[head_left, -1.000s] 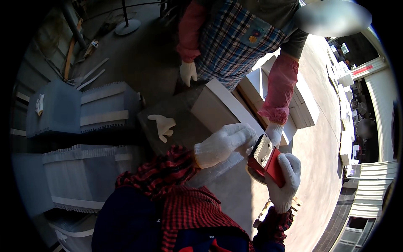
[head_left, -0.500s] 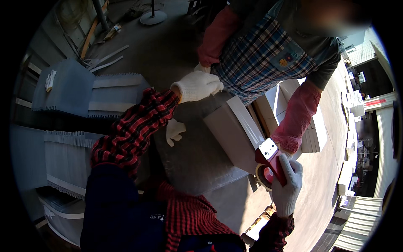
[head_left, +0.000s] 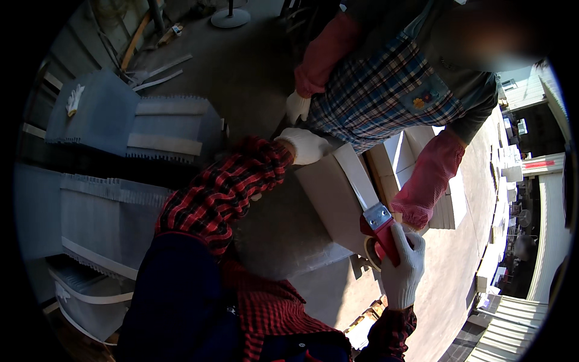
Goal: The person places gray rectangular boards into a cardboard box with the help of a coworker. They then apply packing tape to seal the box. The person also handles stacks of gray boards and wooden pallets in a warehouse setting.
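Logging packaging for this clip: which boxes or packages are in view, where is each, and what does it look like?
Carton: centre, pale grey-white, rectangular, tape strip along its top, left hand on its far end, right hand holding a red tape dispenser at its near end.
Stacked cartons: right, behind it, white, rectangular.
Grey crates: left, ridged edges.

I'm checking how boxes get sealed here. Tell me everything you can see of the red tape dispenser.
The red tape dispenser is a hand-held tool with a red body and handle and a metal plate at its front. A roll of pale tape sits at its lower side. The white-gloved right hand grips its handle. Its front rests on the cardboard box, at the near end of a pale tape strip running along the top. The left hand presses the box's far end.
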### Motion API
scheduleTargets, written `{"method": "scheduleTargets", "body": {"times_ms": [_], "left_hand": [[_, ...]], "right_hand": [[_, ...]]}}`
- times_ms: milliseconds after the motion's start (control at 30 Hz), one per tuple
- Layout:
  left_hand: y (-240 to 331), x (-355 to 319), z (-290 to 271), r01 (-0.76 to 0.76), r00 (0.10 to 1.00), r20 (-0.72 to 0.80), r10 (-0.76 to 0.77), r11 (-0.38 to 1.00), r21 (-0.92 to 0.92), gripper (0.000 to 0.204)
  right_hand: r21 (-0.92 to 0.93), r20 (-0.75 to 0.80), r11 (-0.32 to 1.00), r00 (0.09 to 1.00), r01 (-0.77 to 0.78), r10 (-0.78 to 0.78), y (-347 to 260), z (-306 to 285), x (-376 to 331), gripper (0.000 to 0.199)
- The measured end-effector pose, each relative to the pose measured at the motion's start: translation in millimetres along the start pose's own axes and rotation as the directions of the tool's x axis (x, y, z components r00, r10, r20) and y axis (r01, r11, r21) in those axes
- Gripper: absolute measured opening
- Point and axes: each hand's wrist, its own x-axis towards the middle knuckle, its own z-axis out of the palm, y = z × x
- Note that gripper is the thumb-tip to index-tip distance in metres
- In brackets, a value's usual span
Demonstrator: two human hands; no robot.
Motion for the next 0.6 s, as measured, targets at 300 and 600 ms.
{"method": "scheduleTargets", "body": {"times_ms": [300, 600], "left_hand": [[-22, -26, 102, -0.045, 0.923, -0.348, -0.166, 0.850, -0.526, 0.055], [-3, -61, 208, -0.301, 0.936, -0.197, 0.294, 0.954, -0.009, 0.051]], "right_hand": [[-0.029, 0.082, 0.999, 0.996, -0.026, 0.028, -10, -4, -11, 0.059], [-0.089, 0.113, 0.994, 0.991, -0.063, 0.073, -20, -7, -7, 0.058]]}}
